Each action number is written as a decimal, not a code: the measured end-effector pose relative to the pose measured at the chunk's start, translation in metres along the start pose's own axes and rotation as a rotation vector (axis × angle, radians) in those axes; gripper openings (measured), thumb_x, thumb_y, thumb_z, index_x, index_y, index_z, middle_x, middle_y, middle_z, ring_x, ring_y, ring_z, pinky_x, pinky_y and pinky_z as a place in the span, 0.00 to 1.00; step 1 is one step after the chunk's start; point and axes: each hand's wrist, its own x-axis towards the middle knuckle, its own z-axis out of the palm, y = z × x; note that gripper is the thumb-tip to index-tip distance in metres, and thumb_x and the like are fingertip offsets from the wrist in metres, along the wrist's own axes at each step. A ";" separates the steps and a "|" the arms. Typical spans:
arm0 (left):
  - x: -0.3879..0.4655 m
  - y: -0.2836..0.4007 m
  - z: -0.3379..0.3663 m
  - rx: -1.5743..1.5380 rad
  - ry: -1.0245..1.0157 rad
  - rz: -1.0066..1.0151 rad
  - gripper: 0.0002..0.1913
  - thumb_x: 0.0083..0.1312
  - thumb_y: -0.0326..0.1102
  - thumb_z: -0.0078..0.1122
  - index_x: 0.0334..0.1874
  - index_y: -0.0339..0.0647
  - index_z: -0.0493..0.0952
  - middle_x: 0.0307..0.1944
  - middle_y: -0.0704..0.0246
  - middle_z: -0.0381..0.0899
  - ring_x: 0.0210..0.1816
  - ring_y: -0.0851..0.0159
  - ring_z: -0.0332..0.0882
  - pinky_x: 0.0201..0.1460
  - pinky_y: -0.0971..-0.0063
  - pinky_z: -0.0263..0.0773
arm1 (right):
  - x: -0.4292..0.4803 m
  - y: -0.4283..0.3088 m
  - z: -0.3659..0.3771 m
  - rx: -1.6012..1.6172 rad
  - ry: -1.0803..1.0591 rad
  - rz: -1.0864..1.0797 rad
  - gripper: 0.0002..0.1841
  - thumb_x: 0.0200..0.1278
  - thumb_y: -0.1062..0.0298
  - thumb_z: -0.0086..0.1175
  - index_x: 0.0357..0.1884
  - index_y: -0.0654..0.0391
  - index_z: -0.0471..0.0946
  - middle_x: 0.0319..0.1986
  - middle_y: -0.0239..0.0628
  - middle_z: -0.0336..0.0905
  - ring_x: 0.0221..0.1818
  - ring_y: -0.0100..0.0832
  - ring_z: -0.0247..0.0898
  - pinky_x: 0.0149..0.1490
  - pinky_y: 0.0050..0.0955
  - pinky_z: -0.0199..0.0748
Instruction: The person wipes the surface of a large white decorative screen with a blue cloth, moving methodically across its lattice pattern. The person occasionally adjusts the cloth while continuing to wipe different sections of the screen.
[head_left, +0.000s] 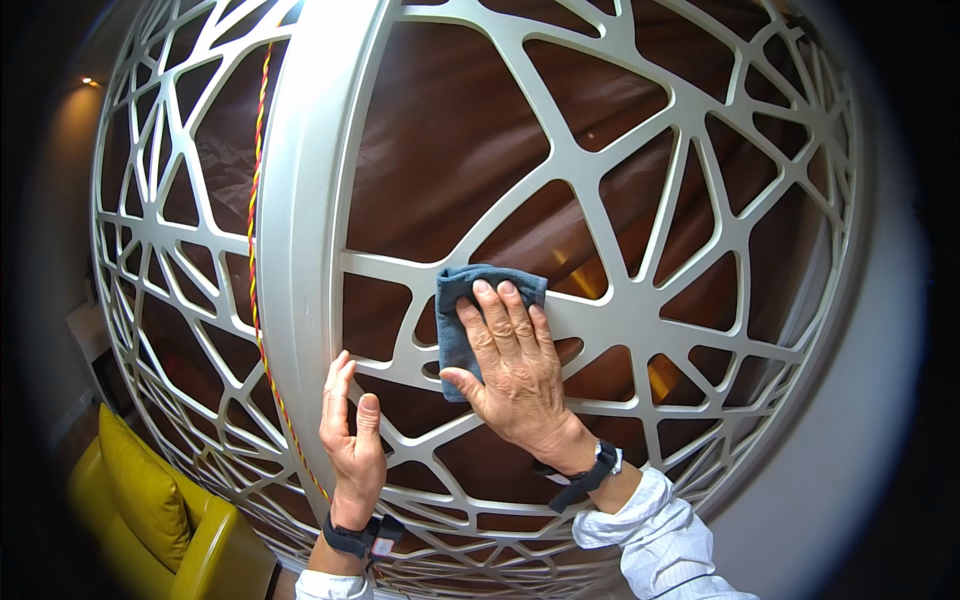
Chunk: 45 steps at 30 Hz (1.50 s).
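Observation:
My right hand (517, 360) lies flat on a folded blue-grey cloth (454, 322), its fingers spread a little. The cloth is pressed against a white openwork lattice panel (645, 315), over the struts left of a broad junction. Further left, my left hand (352, 442) is raised with thumb and fingers apart and nothing in it. Its fingertips are at the edge of the white upright post (304, 300) that borders the panel; whether they touch it I cannot tell. Behind the lattice hangs dark brown sheeting (450, 135).
A twisted red and yellow cord (257, 300) runs down the post's left side. Beyond it stands another lattice panel (154, 225). At the lower left is a yellow-green armchair (210, 551) with a cushion (142, 487). A pale wall (832, 442) borders the panel on the right.

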 end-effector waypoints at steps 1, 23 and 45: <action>0.000 -0.001 0.000 -0.010 0.004 0.000 0.27 0.85 0.44 0.60 0.76 0.30 0.76 0.78 0.49 0.75 0.80 0.48 0.71 0.84 0.54 0.62 | 0.002 -0.003 0.002 0.017 0.013 -0.007 0.45 0.75 0.35 0.59 0.86 0.53 0.67 0.87 0.43 0.58 0.91 0.47 0.45 0.90 0.54 0.36; -0.007 -0.001 -0.017 -0.131 -0.081 -0.151 0.39 0.88 0.58 0.49 0.85 0.31 0.62 0.79 0.46 0.72 0.83 0.51 0.66 0.85 0.58 0.60 | -0.031 -0.082 0.070 -0.086 -0.156 -0.276 0.48 0.76 0.34 0.55 0.86 0.62 0.64 0.87 0.48 0.55 0.91 0.43 0.43 0.92 0.52 0.29; -0.026 0.016 0.025 -0.029 -0.330 0.083 0.44 0.85 0.61 0.51 0.86 0.27 0.58 0.83 0.47 0.67 0.85 0.46 0.63 0.88 0.54 0.56 | -0.057 -0.027 0.021 -0.042 -0.075 0.029 0.59 0.66 0.29 0.63 0.87 0.63 0.61 0.89 0.50 0.49 0.92 0.47 0.40 0.92 0.50 0.30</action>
